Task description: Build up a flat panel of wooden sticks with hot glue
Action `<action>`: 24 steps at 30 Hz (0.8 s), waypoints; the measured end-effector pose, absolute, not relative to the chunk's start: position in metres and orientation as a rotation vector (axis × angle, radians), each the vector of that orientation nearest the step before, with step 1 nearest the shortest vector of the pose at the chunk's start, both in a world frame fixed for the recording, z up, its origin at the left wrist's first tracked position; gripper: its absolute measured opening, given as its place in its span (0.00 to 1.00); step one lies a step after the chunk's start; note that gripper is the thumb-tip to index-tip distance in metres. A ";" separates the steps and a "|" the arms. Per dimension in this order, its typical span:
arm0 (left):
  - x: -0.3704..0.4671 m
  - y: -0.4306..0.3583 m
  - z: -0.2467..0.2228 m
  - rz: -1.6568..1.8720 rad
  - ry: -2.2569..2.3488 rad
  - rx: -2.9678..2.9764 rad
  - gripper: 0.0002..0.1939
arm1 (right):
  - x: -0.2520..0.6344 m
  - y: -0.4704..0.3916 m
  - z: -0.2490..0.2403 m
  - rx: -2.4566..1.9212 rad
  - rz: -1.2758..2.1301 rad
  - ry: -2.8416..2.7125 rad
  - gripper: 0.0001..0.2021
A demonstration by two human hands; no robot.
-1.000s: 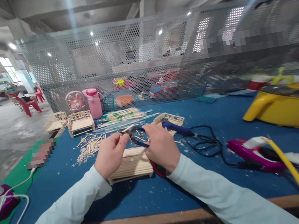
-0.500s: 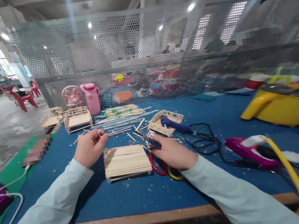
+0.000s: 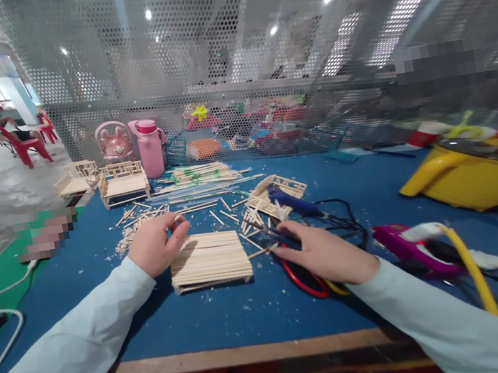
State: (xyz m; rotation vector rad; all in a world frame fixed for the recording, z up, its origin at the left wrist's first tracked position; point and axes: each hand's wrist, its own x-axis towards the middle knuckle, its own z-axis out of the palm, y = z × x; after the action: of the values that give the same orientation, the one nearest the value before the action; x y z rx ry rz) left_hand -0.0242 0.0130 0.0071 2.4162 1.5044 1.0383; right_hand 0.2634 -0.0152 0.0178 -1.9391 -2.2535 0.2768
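My left hand [image 3: 156, 243] is closed in a pinch over the back left corner of a small platform of pale wooden sticks [image 3: 209, 262]; what its fingertips hold is too small to make out. To the platform's right, my right hand [image 3: 329, 252] has thumb and fingers around a dark cutting tool [image 3: 289, 238], its narrow jaws pointing left toward loose stick pieces. A red loop handle [image 3: 307, 283] and a yellow one show under this hand; I cannot tell whether they belong to the same tool. A blue glue gun [image 3: 297, 204] lies across a stick-built frame [image 3: 260, 197].
Bundled sticks [image 3: 199, 174], two finished-looking stick pieces [image 3: 123, 185] and a pink bottle [image 3: 150, 149] stand at the back. A purple-and-white device [image 3: 413, 251] and a yellow container [image 3: 477, 177] are on the right. Perforated metal panel [image 3: 136, 59] runs behind the table.
My right hand has moved right with the dark tool, away from the platform, and the red and yellow handles shifted right too. My left hand moved slightly right, closer to the platform.
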 end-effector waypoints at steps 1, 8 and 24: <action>-0.023 0.012 0.006 1.065 1.473 2.414 0.16 | 0.259 -0.015 0.018 -1.966 0.240 -2.264 0.15; -0.023 0.017 -0.005 1.166 1.350 2.547 0.20 | 0.244 -0.013 0.021 -2.034 -0.003 -2.368 0.12; -0.016 0.012 -0.009 0.842 1.348 2.760 0.18 | 0.283 -0.047 -0.012 -1.389 -0.504 -2.330 0.30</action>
State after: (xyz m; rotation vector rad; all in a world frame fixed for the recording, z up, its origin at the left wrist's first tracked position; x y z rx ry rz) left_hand -0.0163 0.0125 -0.0090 2.7600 1.3483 0.8419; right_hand 0.2826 -0.0465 -0.0120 -1.3886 -2.3304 -0.5044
